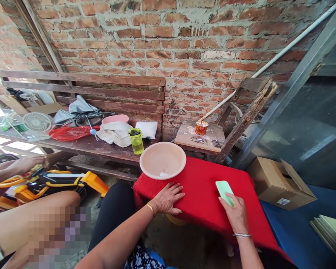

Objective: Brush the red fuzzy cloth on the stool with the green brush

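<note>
My left hand lies flat on the red cloth, its fingers spread and holding nothing. Just beyond its fingertips stands a pale pink basin with a small white scrap inside. Over the right part of the cloth, my right hand grips a mint-green phone by its lower end. The phone's flat green side faces up, and its underside is hidden.
A yellow-green bottle, cloths and a fan stand on the wooden bench. A noodle cup and padlocks rest on a stool. At right is a cardboard box; at left, another person's arm and leg.
</note>
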A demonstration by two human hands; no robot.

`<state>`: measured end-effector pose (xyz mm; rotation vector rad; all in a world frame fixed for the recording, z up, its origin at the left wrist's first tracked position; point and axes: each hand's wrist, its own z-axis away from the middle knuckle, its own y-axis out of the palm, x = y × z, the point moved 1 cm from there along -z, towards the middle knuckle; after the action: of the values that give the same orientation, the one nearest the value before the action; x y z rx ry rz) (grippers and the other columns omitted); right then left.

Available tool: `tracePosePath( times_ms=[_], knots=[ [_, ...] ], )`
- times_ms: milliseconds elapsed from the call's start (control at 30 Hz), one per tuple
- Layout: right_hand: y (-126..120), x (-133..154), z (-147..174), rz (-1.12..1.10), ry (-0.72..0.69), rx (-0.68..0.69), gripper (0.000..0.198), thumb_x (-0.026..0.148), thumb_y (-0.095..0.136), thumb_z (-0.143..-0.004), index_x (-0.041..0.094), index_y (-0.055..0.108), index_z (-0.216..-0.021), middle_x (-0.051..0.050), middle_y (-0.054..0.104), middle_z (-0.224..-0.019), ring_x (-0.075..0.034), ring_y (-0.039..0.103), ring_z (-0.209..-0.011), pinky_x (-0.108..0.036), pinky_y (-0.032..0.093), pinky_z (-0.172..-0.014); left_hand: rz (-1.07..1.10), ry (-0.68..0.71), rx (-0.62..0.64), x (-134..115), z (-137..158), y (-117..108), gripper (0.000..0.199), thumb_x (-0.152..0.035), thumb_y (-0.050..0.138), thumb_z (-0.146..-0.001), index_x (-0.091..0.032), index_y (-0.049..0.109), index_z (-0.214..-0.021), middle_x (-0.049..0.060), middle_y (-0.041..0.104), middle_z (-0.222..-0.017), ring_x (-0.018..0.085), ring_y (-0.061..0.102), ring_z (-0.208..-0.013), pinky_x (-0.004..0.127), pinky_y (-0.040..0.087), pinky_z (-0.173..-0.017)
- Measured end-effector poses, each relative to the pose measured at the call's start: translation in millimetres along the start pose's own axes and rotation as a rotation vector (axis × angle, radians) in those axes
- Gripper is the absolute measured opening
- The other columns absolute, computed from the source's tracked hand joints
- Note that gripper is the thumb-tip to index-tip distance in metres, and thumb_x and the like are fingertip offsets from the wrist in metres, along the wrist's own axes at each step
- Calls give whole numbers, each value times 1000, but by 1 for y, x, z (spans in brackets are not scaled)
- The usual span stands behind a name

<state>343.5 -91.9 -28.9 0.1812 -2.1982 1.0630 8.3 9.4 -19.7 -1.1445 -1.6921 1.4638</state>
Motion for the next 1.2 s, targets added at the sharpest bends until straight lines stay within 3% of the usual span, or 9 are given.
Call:
tracePosePath(
  times_ms=[133, 233, 300, 533, 633, 767, 1000, 1067, 1200],
  knots=[
    [24, 42, 20, -73, -354, 186, 38, 55, 58, -86, 25, 72, -104, -9, 60, -104, -24, 60, -98, -39, 52, -89, -9, 0, 5, 0, 0, -1, 78, -73, 54, -84, -22, 53, -142, 13, 50, -149, 33, 41, -140, 50, 27, -117],
    [33, 55, 29, -17, -476, 273, 29, 44, 59, -88, 28, 71, -108, -9, 60, -110, -25, 59, -101, -39, 51, -90, -12, 1, 7, 0, 0, -1, 78, -74, 53, -84, -22, 53, -142, 13, 50, -149, 33, 40, -140, 50, 27, -116],
    [31, 50, 25, 31, -416, 237, 32, 48, 57, -87, 26, 72, -106, -9, 60, -106, -25, 59, -97, -39, 52, -87, -12, 1, 5, 0, 0, -1, 78, -73, 53, -84, -22, 52, -142, 13, 50, -148, 33, 41, -140, 50, 27, -116],
    [0, -5, -4, 143, 63, 19, 68, 78, 45, -79, 20, 74, -98, -9, 57, -79, -29, 57, -84, -42, 49, -73, 3, 1, -7, 0, 1, 0, 77, -73, 52, -85, -22, 53, -142, 13, 50, -148, 33, 41, -140, 50, 26, -117],
    [-10, -14, -7, 161, 148, -16, 73, 83, 43, -75, 20, 74, -97, -8, 55, -74, -30, 55, -82, -43, 47, -72, 2, -1, -12, -1, 1, 0, 77, -72, 55, -84, -22, 53, -142, 14, 51, -147, 33, 42, -139, 50, 27, -116],
    [-3, -2, -1, 84, 71, 14, 70, 81, 46, -77, 20, 74, -95, -9, 56, -81, -29, 57, -85, -43, 49, -76, -6, 5, -13, -1, 0, -2, 77, -72, 56, -84, -22, 53, -142, 14, 51, -148, 33, 41, -140, 49, 27, -117],
    [20, 40, 19, 6, -339, 270, 36, 55, 56, -86, 26, 72, -100, -8, 60, -101, -25, 59, -94, -40, 50, -86, -8, 0, 4, -1, 0, -2, 78, -74, 53, -84, -21, 53, -141, 15, 50, -148, 33, 41, -140, 50, 26, -117],
    [20, 40, 19, 34, -311, 262, 37, 55, 55, -86, 26, 72, -101, -8, 60, -100, -25, 59, -93, -40, 50, -86, -6, 0, 9, -1, 1, -1, 78, -74, 52, -85, -21, 52, -142, 14, 50, -148, 33, 41, -139, 50, 26, -117],
    [15, 25, 11, 59, -83, 176, 52, 68, 50, -82, 24, 72, -97, -8, 58, -91, -25, 59, -85, -40, 50, -79, 3, 1, 8, -1, 1, -1, 77, -73, 52, -85, -22, 52, -142, 14, 51, -148, 34, 41, -139, 51, 26, -117]
  ],
)
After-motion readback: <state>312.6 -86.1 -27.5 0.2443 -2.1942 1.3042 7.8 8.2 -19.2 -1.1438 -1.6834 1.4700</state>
